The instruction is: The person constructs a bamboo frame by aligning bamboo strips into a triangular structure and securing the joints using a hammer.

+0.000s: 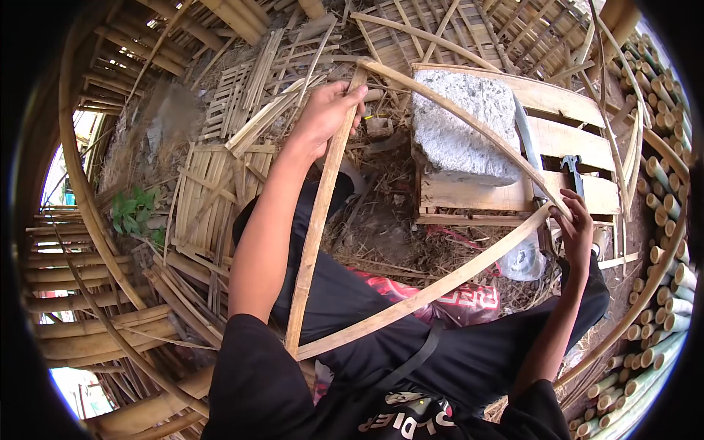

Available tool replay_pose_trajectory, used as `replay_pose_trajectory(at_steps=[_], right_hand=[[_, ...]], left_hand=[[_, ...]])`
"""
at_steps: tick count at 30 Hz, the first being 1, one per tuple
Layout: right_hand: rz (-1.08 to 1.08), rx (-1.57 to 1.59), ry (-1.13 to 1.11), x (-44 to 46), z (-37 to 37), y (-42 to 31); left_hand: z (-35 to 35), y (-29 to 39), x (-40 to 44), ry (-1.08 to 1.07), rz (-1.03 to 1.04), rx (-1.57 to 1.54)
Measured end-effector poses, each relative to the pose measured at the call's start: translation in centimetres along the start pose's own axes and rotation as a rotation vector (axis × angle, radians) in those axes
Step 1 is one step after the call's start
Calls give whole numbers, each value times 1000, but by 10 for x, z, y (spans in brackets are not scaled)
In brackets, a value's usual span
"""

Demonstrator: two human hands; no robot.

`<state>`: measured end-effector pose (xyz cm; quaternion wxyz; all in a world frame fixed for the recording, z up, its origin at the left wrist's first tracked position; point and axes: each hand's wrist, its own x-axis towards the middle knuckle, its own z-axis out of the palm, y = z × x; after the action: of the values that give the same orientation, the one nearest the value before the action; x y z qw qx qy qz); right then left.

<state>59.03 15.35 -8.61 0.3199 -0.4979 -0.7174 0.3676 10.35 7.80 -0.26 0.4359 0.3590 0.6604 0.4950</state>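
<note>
Left hand (330, 114) half-closed round bamboo strip (320, 213)

Looking like a rustic bamboo workshop, partly open to daylight on the left. Showing as such through stacked cut bamboo poles (685, 277) on the right, bundled split bamboo strips (268, 121) and a slatted bamboo panel (198, 194) on a dirt floor (385, 236) strewn with straw-like scraps (469, 254), plus horizontal bamboo poles (84, 277) at far left. Also featuring a low slatted wooden crate (572, 139) bearing a rough stone block (449, 143).
</note>
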Motion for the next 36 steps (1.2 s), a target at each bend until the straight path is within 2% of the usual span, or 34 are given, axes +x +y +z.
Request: replay_pose_trajectory(at_steps=[1,2,3,5,7,9,11,12,13,14,16,17,18,19,20,21,23,25,26,27,28,29,31,32,33,34,36], right_hand=[[-4,-24,15,0,-5,-1],[-204,-167,81,-1,-8,4],[-105,-143,112,-7,-13,9],[53,-365,83,-22,-29,-2],[135,-281,109,-38,-37,-11],[140,-336,154,-61,-46,-17],[364,-160,103,-91,-60,-18],[438,-25,98,-110,-65,-18],[501,116,102,-124,-63,-26],[468,74,145,-134,-56,-40],[449,14,211,-144,-18,-84],[464,-8,232,-145,2,-116],[446,54,181,-150,20,-131],[454,109,40,-149,39,-154],[356,118,7,-151,63,-170],[245,131,-28,-150,83,-181],[260,249,-214,-146,105,-196],[342,341,-497,-135,94,-214],[149,271,-332,-141,108,-201],[204,186,-328,-140,110,-203],[134,49,-309,-140,117,-199],[71,-89,-273,-141,122,-193],[36,-150,-364,-134,117,-193],[14,-123,-394,-124,102,-200],[6,-53,-306,-111,90,-189],[13,37,-105,-94,79,-177],[-173,-471,280,-45,48,-131]], left_hand=[[1,-2,1,-7,5,-9],[2,-5,2,-10,-18,25],[3,-9,3,-15,-40,56],[3,-12,4,-33,-58,87],[2,-14,5,-32,-67,141],[1,-17,8,-65,-47,186],[8,-20,7,15,-12,390],[10,-19,8,90,66,687],[23,-36,6,468,399,997],[30,-30,-2,530,716,1047],[70,3,-38,181,635,696],[92,6,-50,-104,398,318],[109,26,-72,-341,328,179],[126,20,-82,-524,168,-151],[138,24,-92,-660,27,-352],[152,30,-104,-662,-142,-585],[164,30,-109,-357,-206,-533],[150,12,-85,-214,-256,-442],[153,18,-87,-115,-161,-391],[140,10,-81,-372,-194,-546],[152,29,-89,-241,-184,-566],[153,43,-94,-258,-217,-694],[137,37,-86,-459,-189,-799],[131,39,-88,-462,-200,-791],[127,41,-86,-472,-209,-785],[125,43,-87,-428,-205,-725],[119,39,-89,-451,-154,-642]])
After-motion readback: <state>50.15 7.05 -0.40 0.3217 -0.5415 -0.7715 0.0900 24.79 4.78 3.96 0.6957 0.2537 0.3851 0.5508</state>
